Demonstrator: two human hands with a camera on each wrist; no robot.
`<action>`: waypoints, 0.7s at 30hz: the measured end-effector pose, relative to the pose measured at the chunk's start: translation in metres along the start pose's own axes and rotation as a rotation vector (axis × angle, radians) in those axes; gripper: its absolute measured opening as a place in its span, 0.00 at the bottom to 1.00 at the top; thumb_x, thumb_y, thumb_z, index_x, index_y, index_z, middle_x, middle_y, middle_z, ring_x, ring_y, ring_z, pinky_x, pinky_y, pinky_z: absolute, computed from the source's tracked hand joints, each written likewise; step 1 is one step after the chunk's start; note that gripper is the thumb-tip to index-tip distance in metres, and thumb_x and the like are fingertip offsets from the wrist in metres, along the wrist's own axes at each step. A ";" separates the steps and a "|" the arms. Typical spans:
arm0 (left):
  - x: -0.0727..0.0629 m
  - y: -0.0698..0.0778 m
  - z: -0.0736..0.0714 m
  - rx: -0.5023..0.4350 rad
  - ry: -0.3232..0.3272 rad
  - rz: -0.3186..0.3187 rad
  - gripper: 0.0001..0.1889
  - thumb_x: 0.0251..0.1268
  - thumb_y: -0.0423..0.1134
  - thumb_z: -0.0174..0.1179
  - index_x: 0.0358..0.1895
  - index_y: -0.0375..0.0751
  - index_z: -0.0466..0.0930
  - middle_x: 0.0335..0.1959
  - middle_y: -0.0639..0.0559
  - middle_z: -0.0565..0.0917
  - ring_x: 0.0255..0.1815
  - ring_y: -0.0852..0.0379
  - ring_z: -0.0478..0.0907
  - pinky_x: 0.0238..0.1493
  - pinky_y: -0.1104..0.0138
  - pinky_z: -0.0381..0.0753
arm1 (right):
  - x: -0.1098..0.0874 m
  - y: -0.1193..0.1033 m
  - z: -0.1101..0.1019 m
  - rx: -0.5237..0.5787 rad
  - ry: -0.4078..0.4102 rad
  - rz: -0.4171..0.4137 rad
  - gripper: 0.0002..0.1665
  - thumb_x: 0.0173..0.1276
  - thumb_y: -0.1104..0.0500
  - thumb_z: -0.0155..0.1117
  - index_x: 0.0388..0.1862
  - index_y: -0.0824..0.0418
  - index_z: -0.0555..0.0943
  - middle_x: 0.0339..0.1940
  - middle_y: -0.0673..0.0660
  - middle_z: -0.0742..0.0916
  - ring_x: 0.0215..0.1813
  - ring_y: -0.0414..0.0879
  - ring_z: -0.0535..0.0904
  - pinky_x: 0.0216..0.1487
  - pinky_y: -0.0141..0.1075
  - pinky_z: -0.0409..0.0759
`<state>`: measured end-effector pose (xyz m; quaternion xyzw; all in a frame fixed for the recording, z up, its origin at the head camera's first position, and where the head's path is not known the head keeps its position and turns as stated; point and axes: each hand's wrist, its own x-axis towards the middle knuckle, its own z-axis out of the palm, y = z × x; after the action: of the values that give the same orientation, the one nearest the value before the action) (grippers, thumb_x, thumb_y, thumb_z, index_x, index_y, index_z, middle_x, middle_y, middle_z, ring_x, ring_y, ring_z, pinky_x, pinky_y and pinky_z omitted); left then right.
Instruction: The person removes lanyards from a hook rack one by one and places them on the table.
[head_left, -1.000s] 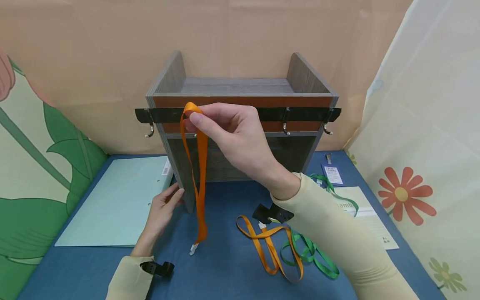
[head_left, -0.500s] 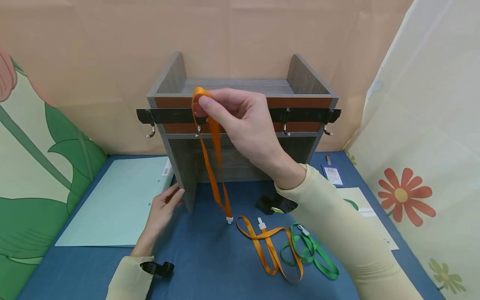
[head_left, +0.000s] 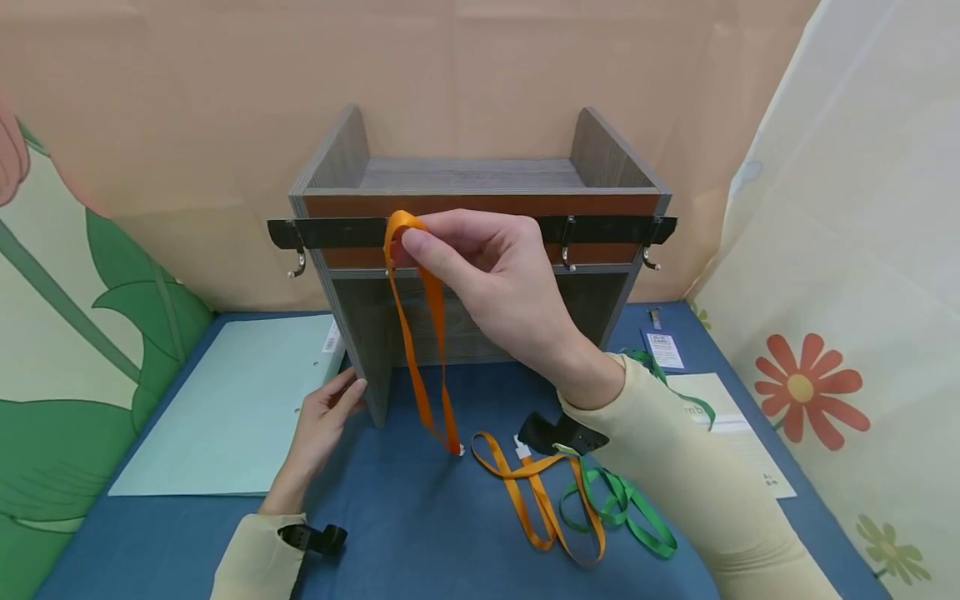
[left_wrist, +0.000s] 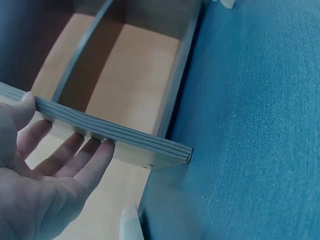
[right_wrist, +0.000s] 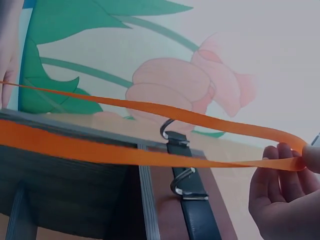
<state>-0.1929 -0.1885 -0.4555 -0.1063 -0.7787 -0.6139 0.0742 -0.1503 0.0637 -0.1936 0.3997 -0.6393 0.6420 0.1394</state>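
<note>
My right hand [head_left: 498, 287] pinches the top of an orange lanyard [head_left: 433, 308] between thumb and fingers, in front of the black hook rail [head_left: 330, 233]. The loop hangs down, its white clip [head_left: 461, 450] at the bottom. In the right wrist view, the lanyard's two strands run past the metal hooks [right_wrist: 182, 185]; whether the loop touches one I cannot tell. My left hand [head_left: 326, 417] grips the lower edge of the grey wooden shelf's left side panel [head_left: 360, 350]. The left wrist view shows the thumb on one face of the panel [left_wrist: 100, 126] and fingertips on the other.
A second orange lanyard [head_left: 536, 492] and a green lanyard [head_left: 652, 533] lie on the blue cloth [head_left: 405, 542]. Another green strap [head_left: 701, 404] lies on a paper booklet [head_left: 750, 458] at right, near a badge [head_left: 664, 350]. A pale green folder [head_left: 225, 417] lies at left.
My right hand has carried the orange lanyard rightward along the rail, rising and then lowering again. The lanyard has swung and its loop has opened out. My left hand stays on the panel.
</note>
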 end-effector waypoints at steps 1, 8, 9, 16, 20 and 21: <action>0.000 0.000 0.000 -0.001 0.000 -0.002 0.25 0.74 0.43 0.51 0.68 0.34 0.66 0.62 0.39 0.72 0.54 0.48 0.75 0.47 0.61 0.79 | -0.002 0.000 0.000 -0.005 -0.005 -0.002 0.10 0.67 0.73 0.58 0.45 0.76 0.81 0.39 0.60 0.87 0.43 0.52 0.83 0.49 0.46 0.79; 0.000 0.001 -0.001 -0.008 -0.001 -0.008 0.25 0.73 0.43 0.52 0.68 0.34 0.66 0.62 0.38 0.72 0.55 0.46 0.75 0.48 0.57 0.78 | -0.026 0.005 0.000 -0.033 -0.038 0.064 0.10 0.66 0.74 0.59 0.45 0.74 0.82 0.40 0.59 0.87 0.40 0.53 0.83 0.44 0.45 0.81; 0.000 0.001 -0.001 -0.010 -0.001 -0.008 0.25 0.73 0.43 0.52 0.68 0.34 0.66 0.62 0.38 0.72 0.55 0.46 0.75 0.48 0.57 0.78 | -0.030 0.008 0.000 -0.034 -0.042 0.082 0.10 0.66 0.73 0.59 0.45 0.74 0.82 0.40 0.58 0.87 0.40 0.53 0.83 0.43 0.45 0.81; 0.000 0.001 -0.001 -0.018 -0.007 -0.009 0.25 0.73 0.43 0.52 0.68 0.34 0.66 0.62 0.38 0.72 0.56 0.44 0.74 0.49 0.57 0.78 | -0.058 0.038 0.002 0.014 -0.090 0.184 0.10 0.67 0.71 0.60 0.46 0.72 0.82 0.39 0.58 0.87 0.40 0.52 0.83 0.43 0.47 0.81; 0.000 0.000 -0.001 -0.015 -0.003 -0.011 0.25 0.73 0.43 0.52 0.67 0.34 0.67 0.63 0.38 0.72 0.56 0.45 0.74 0.48 0.60 0.79 | -0.075 0.056 0.005 0.025 -0.102 0.261 0.10 0.67 0.69 0.60 0.46 0.70 0.83 0.39 0.57 0.87 0.41 0.51 0.83 0.44 0.45 0.81; 0.000 0.000 -0.001 -0.015 -0.002 -0.011 0.25 0.73 0.43 0.52 0.67 0.34 0.67 0.63 0.38 0.72 0.57 0.45 0.74 0.48 0.61 0.79 | -0.078 0.060 0.006 0.020 -0.103 0.279 0.10 0.67 0.69 0.61 0.46 0.70 0.83 0.39 0.56 0.87 0.40 0.51 0.83 0.43 0.44 0.81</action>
<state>-0.1931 -0.1899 -0.4550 -0.1033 -0.7748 -0.6199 0.0694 -0.1396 0.0757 -0.2912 0.3408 -0.6885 0.6401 0.0119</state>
